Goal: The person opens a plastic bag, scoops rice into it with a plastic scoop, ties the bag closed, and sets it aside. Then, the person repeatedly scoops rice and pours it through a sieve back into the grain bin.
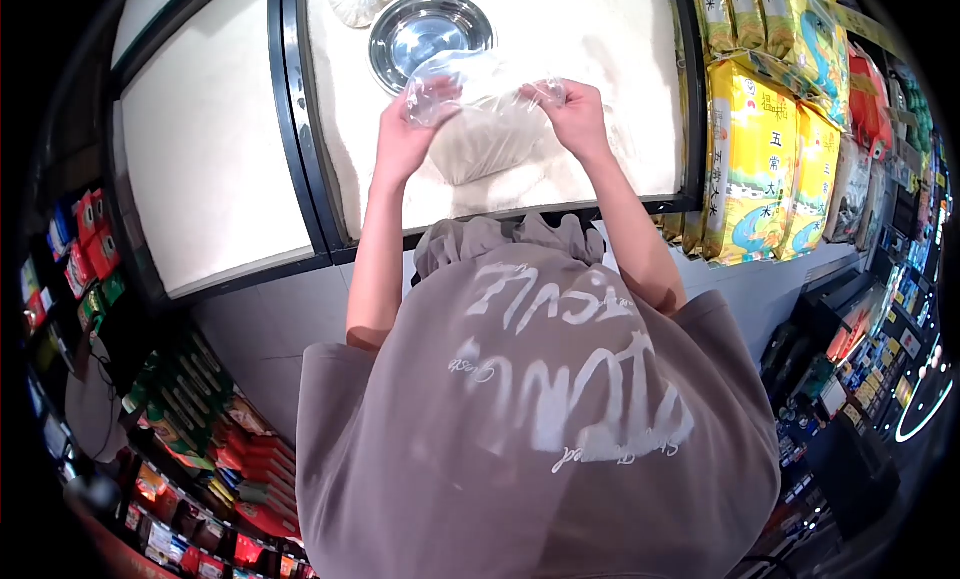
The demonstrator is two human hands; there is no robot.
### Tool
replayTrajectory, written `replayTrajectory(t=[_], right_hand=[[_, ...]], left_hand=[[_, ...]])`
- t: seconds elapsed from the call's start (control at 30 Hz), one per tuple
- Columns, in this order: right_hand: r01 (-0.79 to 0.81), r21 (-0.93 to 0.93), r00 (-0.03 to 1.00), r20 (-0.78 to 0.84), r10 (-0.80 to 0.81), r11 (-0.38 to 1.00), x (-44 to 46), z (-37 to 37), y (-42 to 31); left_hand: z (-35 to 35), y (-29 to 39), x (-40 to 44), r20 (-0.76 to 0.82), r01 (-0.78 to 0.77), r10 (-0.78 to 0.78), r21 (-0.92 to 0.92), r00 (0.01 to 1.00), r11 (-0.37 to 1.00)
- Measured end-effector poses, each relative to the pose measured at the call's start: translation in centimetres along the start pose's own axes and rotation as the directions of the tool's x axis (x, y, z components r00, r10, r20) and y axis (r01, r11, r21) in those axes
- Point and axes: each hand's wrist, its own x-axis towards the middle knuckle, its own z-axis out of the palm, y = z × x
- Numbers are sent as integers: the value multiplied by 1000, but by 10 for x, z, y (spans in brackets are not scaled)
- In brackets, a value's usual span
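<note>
Strong light, approx. overhead, is washing out white bin contents (pixel 620 59) R of steel bowl (pixel 428 41). Bowl itself is throwing hard highlights; clear bag (pixel 490 144) on its near side is glaring. Shelving (pixel 190 389) far lower L of bowl is sitting dim. Fisheye distortion is bending outer areas; corners are going black.

Down and forward it stared, one head-worn camera, a wide fisheye with rounded black edges! The white-lettered, grey-brown fabric shirt (pixel 520 409) loomed closest, at six o'clock; the bare left hand (pixel 410 134) and bare right hand (pixel 580 124) showed within arm's reach, at eleven and one; yellow printed plastic rice bags (pixel 760 159) stood out at two.
</note>
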Motion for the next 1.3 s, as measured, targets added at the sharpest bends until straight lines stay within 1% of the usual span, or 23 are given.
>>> replayTrajectory(t=[0.03, 0.07, 0.13, 0.2, 0.23, 0.27, 0.33, 0.4, 0.47, 0.53, 0.6, 0.67, 0.73, 0.77, 0.9, 0.97, 1.0, 1.07, 1.13, 1.17, 1.23, 1.27, 1.3], right_hand=[[46, -70, 999, 2, -46, 996, -5, -7, -14], [50, -74, 999, -4, -50, 996, -13, -16, -25], [16, 228, 998, -66, -1, 974, -25, -39, -37], [66, 211, 986, -164, -31, 975, -30, -63, -26], [92, 94, 974, -216, -70, 991, -33, -74, -29], [113, 88, 968, -233, -90, 990, -33, -86, -24], [110, -58, 988, -106, -116, 992, -34, -100, -36], [136, -69, 990, 41, -133, 988, -31, -91, -56], [274, -318, 961, 133, -243, 908, -20, -71, -62], [212, -241, 964, 212, -162, 947, 2, -54, -51], [152, -103, 896, 434, -93, 983, 23, -43, -50], [215, -35, 893, 413, -182, 976, 28, -32, -54], [173, -349, 943, 330, -52, 921, 31, -28, -63], [262, -268, 943, 277, -186, 927, 26, -36, -67], [237, -336, 959, 232, -164, 911, -19, -67, -91], [339, -368, 940, 171, -295, 866, -44, -82, -100], [331, -373, 943, 169, -287, 867, -50, -88, -102], [282, -274, 959, 41, -281, 920, -59, -96, -104], [286, -271, 956, 24, -291, 919, -66, -95, -109], [307, -269, 950, 26, -312, 913, -69, -94, -115], [311, -261, 944, -23, -328, 914, -75, -96, -123], [267, -145, 958, -71, -279, 953, -73, -102, -119], [273, -68, 956, -92, -279, 960, -72, -101, -114]], left_hand=[[-1, 23, 0, -154, -128, 118, -56, 981, 990], [-19, 28, -1, -194, -119, 95, -116, 976, 986], [-45, 58, -12, -160, -60, 90, 182, 983, 981], [-68, 60, -25, -155, -4, 77, 423, 985, 906], [-80, 61, -33, -162, 24, 49, 421, 986, 907], [-87, 61, -40, -163, 49, 22, 421, 986, 906], [-82, 62, -49, -143, 21, 40, 402, 989, 915], [-74, 67, -55, -126, -14, 67, 385, 990, 923], [-59, 73, -58, -99, 14, 56, 592, 993, 806], [-56, 67, -59, -87, 47, 0, 543, 996, 838], [-58, 63, -59, -121, 152, -99, 593, 988, 791], [-63, 55, -61, -231, 151, -23, 557, 973, 816], [-79, 54, -62, -241, 294, -192, 519, 951, 803], [-79, 49, -65, -262, 221, -93, 517, 961, 827], [-55, 98, -72, -268, 103, 67, 572, 961, 814], [-45, 118, -77, -239, 47, 122, 598, 963, 800], [-42, 124, -78, -205, -14, 182, 626, 962, 780], [-41, 131, -76, -187, -78, 235, 603, 954, 794], [-39, 139, -72, -215, -32, 214, 629, 953, 777], [-35, 145, -74, -151, -101, 264, 661, 953, 743], [-38, 144, -75, -140, -100, 248, 652, 959, 752], [-42, 141, -76, -141, -87, 228, 641, 963, 762], [-43, 139, -72, -152, -124, 226, 496, 962, 860]])
